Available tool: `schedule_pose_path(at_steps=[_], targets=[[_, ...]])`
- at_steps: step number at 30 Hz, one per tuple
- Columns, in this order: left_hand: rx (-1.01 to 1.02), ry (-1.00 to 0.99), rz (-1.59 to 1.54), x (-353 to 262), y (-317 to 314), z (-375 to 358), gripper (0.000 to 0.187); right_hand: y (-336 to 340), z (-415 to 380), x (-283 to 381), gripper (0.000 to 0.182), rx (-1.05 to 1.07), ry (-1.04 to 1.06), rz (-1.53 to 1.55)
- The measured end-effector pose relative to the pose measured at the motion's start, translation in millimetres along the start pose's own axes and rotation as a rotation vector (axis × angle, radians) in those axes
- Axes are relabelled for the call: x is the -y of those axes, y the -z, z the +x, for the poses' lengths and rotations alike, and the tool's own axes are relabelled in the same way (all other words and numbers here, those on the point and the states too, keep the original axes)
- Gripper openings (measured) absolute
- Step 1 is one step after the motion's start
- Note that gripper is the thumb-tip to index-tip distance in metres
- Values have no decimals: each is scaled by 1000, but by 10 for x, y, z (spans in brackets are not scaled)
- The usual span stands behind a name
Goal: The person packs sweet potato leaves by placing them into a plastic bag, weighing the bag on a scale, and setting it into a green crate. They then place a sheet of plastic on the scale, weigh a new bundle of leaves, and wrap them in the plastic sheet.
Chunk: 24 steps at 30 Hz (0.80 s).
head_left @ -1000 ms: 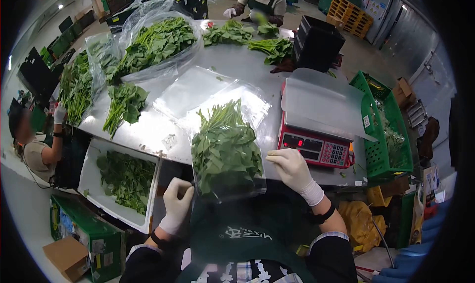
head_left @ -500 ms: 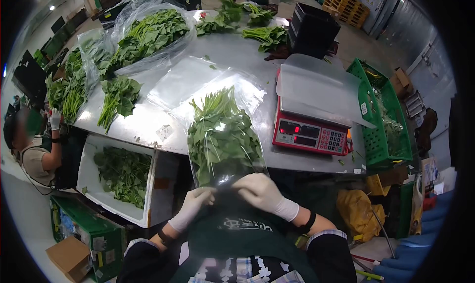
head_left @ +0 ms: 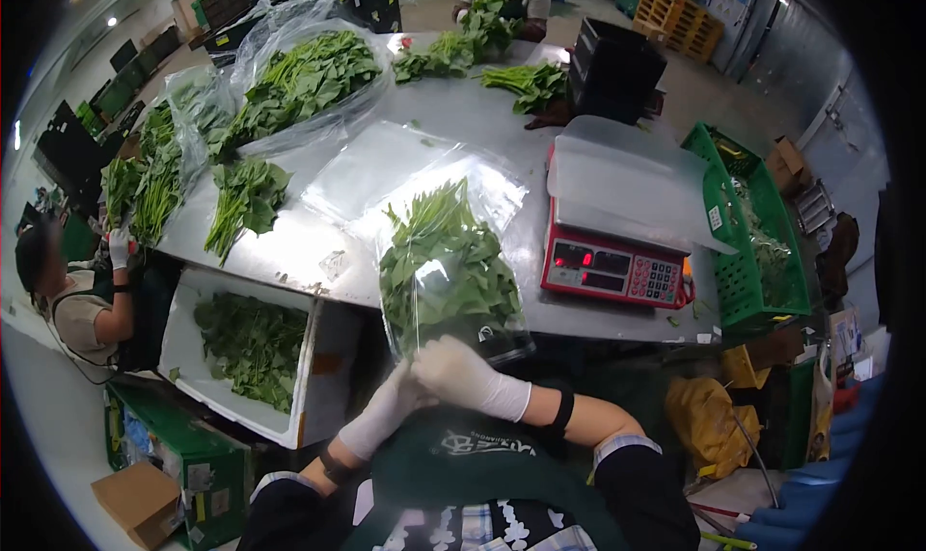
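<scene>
A clear plastic bag filled with leafy greens (head_left: pixel 449 276) lies at the table's near edge, stems pointing away from me. My right hand (head_left: pixel 465 373), in a white glove, is closed on the near left corner of the bag's edge. Right beside it, my left hand (head_left: pixel 389 411), also gloved, has its fingers closed at the same corner, partly hidden behind the right hand. Flat clear bags (head_left: pixel 362 170) lie on the table just beyond the filled one.
A red digital scale (head_left: pixel 617 267) stands to the right, with a green crate (head_left: pixel 748 233) past it. Loose bunches of greens (head_left: pixel 246 199) lie left. A white foam box (head_left: pixel 299 368) of greens stands below the edge. Co-workers stand at the left and far side.
My right hand has moved left along the bag's near edge and now meets my left hand at the corner. The far co-worker has lifted some greens.
</scene>
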<state>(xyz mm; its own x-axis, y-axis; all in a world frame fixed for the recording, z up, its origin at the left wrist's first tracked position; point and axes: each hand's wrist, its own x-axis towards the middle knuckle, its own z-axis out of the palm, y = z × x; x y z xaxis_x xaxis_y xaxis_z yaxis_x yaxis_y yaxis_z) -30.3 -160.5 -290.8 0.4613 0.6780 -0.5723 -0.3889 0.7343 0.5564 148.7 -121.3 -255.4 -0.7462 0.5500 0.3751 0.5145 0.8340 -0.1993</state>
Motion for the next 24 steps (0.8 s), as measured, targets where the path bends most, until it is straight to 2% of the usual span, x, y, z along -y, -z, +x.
schedule_pose_path(at_steps=[4,6,7,10,11,13,14,16,18,20,22,24], targets=[[-131,-95,-34,36,-94,81,41,-122,-105,23,7,2,-56,-33],[-76,-142,-15,-7,-124,106,42,-167,-199,-14,7,-213,53,-23],[-29,-189,-4,-26,-168,86,44,-152,-302,-15,8,-46,36,-25],[-81,-78,81,-77,-251,-11,45,201,-367,70,12,-35,24,53],[-50,-111,157,-71,-236,-62,43,333,-315,98,15,-79,24,164],[-24,-138,185,-71,-168,-124,41,390,-230,80,13,-108,26,178],[10,-161,217,-83,-135,-145,38,398,-190,72,12,-138,20,187],[-76,-156,237,-83,-60,-157,33,208,-143,-13,14,-105,25,143],[-43,-121,308,-60,11,-178,32,56,-82,-57,14,-141,10,105],[-30,-141,263,-22,14,-166,34,-50,-60,-80,13,-135,17,121],[69,-74,-26,46,127,-85,40,-48,-33,-88,14,-152,32,155],[108,-72,-41,26,192,-17,40,-43,4,-92,14,-152,66,138]])
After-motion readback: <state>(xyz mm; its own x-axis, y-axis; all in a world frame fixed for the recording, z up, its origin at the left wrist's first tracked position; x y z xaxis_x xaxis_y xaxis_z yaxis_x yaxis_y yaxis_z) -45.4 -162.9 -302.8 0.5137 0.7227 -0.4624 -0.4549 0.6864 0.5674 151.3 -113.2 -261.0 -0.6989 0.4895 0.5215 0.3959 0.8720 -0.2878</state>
